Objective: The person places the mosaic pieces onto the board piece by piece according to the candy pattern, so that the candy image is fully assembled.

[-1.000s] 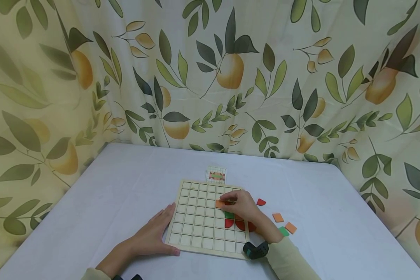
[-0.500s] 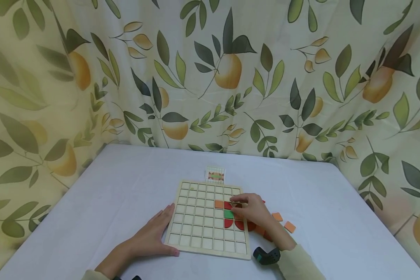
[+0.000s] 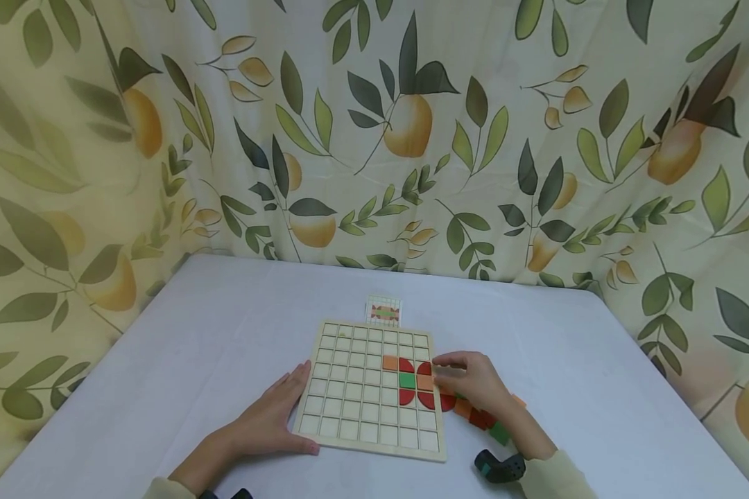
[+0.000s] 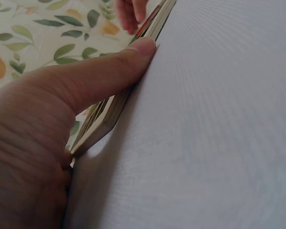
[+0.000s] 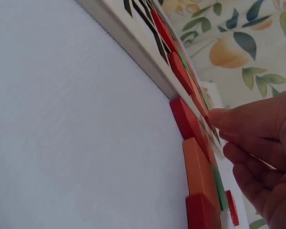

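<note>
A square wooden grid board (image 3: 349, 409) lies on the white table. My left hand (image 3: 277, 416) rests at its near left corner, fingers along the left edge and thumb (image 4: 119, 64) on the near edge. In the board's right part sit an orange square tile (image 3: 390, 362), a green square tile (image 3: 407, 380), another orange tile (image 3: 424, 382) and several red rounded tiles (image 3: 407, 397). My right hand (image 3: 477, 381) is beside the board's right edge, with fingers loosely bent. No tile shows between its fingers in the right wrist view.
A small pattern card (image 3: 384, 311) lies beyond the board's far edge. Loose red, orange (image 5: 198, 167) and green tiles (image 3: 499, 433) lie right of the board, partly hidden by the right hand and forearm. A patterned curtain (image 3: 374, 138) stands behind the table.
My right hand has let go of the orange square tile, now left in a board cell, and moved right to the board's edge. My left hand stays in place.
</note>
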A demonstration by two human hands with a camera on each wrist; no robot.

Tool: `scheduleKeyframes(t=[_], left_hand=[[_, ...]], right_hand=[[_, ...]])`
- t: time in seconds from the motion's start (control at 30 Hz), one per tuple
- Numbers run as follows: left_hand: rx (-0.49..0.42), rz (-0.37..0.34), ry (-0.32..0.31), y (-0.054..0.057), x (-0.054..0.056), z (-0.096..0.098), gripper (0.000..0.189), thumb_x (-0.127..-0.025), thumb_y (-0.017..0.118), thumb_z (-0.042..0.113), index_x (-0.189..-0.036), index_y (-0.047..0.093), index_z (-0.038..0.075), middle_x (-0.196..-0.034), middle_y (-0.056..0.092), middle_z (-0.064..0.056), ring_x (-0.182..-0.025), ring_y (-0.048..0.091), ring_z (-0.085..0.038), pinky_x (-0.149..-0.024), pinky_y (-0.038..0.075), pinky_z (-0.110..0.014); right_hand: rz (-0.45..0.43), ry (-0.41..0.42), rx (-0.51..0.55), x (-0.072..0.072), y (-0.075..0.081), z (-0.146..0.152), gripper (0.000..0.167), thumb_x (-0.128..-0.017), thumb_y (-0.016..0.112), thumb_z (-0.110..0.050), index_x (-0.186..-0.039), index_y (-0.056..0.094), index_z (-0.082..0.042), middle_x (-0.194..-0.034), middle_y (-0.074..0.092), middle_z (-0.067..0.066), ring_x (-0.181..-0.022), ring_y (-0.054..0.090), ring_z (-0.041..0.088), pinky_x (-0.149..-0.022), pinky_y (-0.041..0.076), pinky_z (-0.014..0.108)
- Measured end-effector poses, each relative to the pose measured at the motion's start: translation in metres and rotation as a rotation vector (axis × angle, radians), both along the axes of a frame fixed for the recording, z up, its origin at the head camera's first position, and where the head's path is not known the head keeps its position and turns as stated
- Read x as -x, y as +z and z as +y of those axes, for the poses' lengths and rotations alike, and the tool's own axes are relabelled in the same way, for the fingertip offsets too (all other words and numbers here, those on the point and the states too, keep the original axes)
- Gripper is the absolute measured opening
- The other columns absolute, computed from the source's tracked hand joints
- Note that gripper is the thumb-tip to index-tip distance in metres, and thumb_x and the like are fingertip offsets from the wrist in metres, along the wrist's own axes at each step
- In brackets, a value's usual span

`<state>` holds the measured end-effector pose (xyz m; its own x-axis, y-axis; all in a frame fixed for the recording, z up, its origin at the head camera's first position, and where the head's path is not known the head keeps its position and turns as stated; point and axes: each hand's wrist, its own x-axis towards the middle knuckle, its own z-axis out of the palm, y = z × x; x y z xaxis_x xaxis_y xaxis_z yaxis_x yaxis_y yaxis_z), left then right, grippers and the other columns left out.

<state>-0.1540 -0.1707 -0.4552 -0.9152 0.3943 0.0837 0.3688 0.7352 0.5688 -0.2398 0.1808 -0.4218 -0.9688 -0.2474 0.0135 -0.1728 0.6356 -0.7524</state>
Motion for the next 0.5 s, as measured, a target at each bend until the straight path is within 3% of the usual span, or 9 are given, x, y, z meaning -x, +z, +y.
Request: scheduleKeyframes(t=[0.23,0.5], left_hand=[[-0.010,0.000,-0.004,0.001,0.000,0.000,0.128,-0.057,0.068,0.072,-0.146,0.010,0.001,-0.151,0.013,-0.011,-0.138,0.010,-0.019,-0.110,0.010,-0.040],[0.002,-0.006,0.002,0.001,0.000,0.000,0.129,-0.057,0.067,0.073,-0.146,0.009,0.001,-0.152,0.013,-0.010,-0.138,0.009,-0.018,-0.110,0.010,-0.040]], right_hand=[[0.047,0.012,-0.076,-0.006,0.001,0.012,0.026,-0.076,0.076,-0.021,-0.100,0.071,-0.011,-0.101,0.065,0.001,-0.101,0.056,0.024,-0.083,0.049,0.043],[0.024,0.011,-0.075,-0.010,0.002,0.030,0.031,-0.074,0.077,-0.021,-0.102,0.071,-0.011,-0.102,0.066,0.001,-0.103,0.056,0.024,-0.084,0.048,0.045]])
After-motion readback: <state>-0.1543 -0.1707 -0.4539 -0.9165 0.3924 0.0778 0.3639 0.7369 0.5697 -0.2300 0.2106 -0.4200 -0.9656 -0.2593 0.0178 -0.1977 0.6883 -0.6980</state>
